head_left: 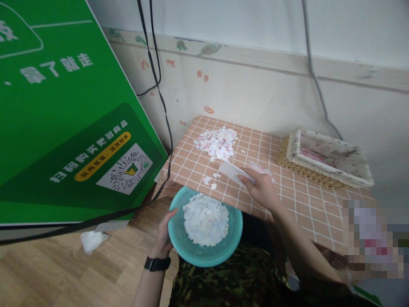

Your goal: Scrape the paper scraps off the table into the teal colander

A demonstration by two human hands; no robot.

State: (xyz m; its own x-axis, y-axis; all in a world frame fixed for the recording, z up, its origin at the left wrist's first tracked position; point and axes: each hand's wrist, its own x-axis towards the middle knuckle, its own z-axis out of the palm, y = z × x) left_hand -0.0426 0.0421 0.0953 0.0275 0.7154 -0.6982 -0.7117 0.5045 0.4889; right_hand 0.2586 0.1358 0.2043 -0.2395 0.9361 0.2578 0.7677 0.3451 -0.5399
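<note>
My left hand [166,231] grips the rim of a teal plastic colander [235,238], holding it just below the table's front edge. Inside the colander lies a heap of small white paper scraps [206,219]. Above the table, my right hand [260,185] is closed on a flat white card [233,172], which slants toward a pile of torn paper pieces [217,143] with pink marks. A few loose scraps [209,181] lie between the card and the table edge. Some pinkish-white shreds [260,168] sit just behind my right hand.
The table [255,147] has a brown cloth with a white grid and stands against the wall. A lined wicker basket [326,179] sits on its right. A green sign panel [64,106] and a dangling black cable [162,102] are at left. A white crumpled thing [92,241] lies on the floor.
</note>
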